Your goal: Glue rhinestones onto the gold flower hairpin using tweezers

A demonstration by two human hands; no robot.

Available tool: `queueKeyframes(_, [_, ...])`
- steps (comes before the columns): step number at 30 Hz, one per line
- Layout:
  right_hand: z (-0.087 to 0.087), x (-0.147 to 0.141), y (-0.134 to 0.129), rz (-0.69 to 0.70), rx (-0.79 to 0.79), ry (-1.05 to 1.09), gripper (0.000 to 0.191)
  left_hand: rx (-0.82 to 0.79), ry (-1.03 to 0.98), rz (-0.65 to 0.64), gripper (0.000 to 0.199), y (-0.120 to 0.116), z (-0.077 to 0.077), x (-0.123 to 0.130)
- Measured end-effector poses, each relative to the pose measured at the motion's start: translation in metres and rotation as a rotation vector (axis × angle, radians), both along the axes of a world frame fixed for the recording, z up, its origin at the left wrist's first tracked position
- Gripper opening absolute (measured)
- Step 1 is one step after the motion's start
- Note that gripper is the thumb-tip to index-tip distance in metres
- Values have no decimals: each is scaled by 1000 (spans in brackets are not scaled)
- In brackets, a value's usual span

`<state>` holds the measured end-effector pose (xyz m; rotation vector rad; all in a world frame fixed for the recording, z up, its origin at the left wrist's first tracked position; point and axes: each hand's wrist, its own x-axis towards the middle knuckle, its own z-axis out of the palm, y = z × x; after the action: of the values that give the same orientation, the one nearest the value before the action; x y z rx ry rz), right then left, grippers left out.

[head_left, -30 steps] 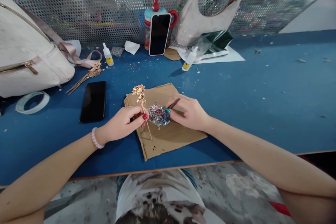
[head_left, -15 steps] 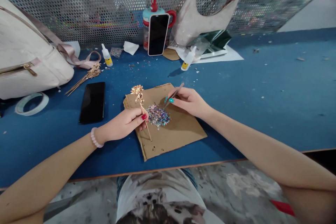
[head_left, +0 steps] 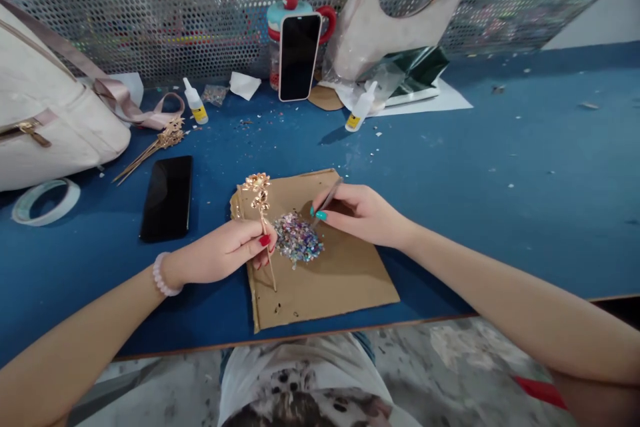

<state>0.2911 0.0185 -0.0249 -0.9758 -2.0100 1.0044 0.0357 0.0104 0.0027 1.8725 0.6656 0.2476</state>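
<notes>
Between the thumb and fingers of my left hand [head_left: 220, 250] is a gold flower-topped hairpin [head_left: 261, 201], its blossom up and its thin stem slanting down over the cardboard's left side. My right hand [head_left: 367, 215] pinches a pair of tweezers [head_left: 330, 197], whose lower tips reach the upper right of a glittery pile of small multicoloured pieces [head_left: 297, 238]. Whether the tips grip a piece is too small to tell. The pile lies on a brown cardboard sheet [head_left: 345, 287].
Left of the cardboard lie a black phone [head_left: 167, 199], a tape roll [head_left: 46, 202], more gold hairpins [head_left: 155, 147] and a white bag [head_left: 55, 107]. Behind stand two glue bottles [head_left: 195, 103], a propped phone [head_left: 300, 58], a cup [head_left: 275, 33] and a pale handbag [head_left: 395, 27].
The camera view has shifted, so the cardboard and both hands appear lower. Both hands keep their holds, and the tweezers stay at the pile.
</notes>
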Motion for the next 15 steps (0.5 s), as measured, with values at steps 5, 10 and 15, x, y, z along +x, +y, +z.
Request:
queueKeyframes(5, [2, -2, -5, 95, 117, -13, 9, -15, 65, -136, 25, -5, 6, 2])
queueKeyframes(10, [4, -4, -9, 216, 219, -1, 11, -22, 43, -174, 20, -6, 8, 4])
queueKeyframes(15, [7, -11, -14, 285, 233, -12, 13, 70, -3, -163, 22, -5, 7, 4])
